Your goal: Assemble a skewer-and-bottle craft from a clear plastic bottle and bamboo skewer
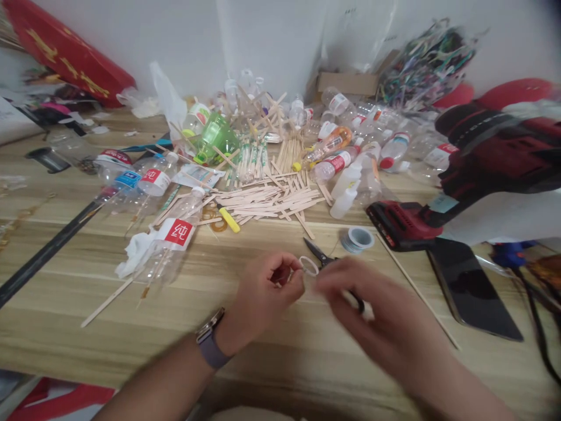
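Note:
My left hand [267, 292], with a watch on its wrist, is closed in a pinch on a small whitish ring [309, 258] that sticks out from the fingertips. My right hand [385, 316] hovers just to the right of it, smeared by motion. Whether its fingers hold anything cannot be made out. Partly hidden behind the right hand, black scissors [316, 251] lie on the table. A spool of thin grey wire or thread [358, 239] sits just beyond them.
Wooden sticks [272, 202] are heaped mid-table, beside a yellow-handled tool [228, 218]. Plastic bottles [177, 231] lie at left; more crowd the back. A red-black power drill [407, 225], a phone [475, 289] and a thin rod [416, 289] are at right. A dark tube [48, 254] is at left.

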A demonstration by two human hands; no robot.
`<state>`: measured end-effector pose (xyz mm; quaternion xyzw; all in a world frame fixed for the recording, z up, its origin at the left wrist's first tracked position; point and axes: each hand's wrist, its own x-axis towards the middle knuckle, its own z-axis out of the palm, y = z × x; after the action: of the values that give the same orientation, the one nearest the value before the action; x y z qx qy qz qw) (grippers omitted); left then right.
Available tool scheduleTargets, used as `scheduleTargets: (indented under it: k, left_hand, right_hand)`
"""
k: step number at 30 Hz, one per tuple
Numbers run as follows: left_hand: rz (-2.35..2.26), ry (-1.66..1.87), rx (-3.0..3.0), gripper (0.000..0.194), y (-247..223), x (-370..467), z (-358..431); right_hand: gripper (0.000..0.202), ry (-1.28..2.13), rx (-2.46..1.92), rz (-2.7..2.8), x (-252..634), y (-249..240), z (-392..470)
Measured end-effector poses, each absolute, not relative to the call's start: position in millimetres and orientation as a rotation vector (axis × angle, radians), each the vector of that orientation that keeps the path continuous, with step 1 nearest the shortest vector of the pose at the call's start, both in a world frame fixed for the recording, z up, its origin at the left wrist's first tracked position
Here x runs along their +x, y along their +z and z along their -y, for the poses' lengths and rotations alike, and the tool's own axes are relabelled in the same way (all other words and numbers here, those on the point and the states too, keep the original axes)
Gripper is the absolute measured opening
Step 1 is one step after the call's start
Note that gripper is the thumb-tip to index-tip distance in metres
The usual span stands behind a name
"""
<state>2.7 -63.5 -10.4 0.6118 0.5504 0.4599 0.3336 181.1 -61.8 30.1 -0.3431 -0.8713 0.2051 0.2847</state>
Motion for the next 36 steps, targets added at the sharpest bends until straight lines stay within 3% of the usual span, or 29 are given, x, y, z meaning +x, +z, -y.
scheduleTargets:
  k: [18, 36]
  left_hand:
    - [-1.389, 1.104, 1.724, 0.006, -9.2, 3.4, 62.3]
    - [-1.383, 1.032, 1.731, 0.011, -11.3, 1.8, 61.5]
  right_hand:
    - [0.019, 0.498, -0.841, 2.365, 176.8, 14.7, 28.1]
    - [0.019, 0.106, -0.748, 2.423, 183.1, 4.8, 27.2]
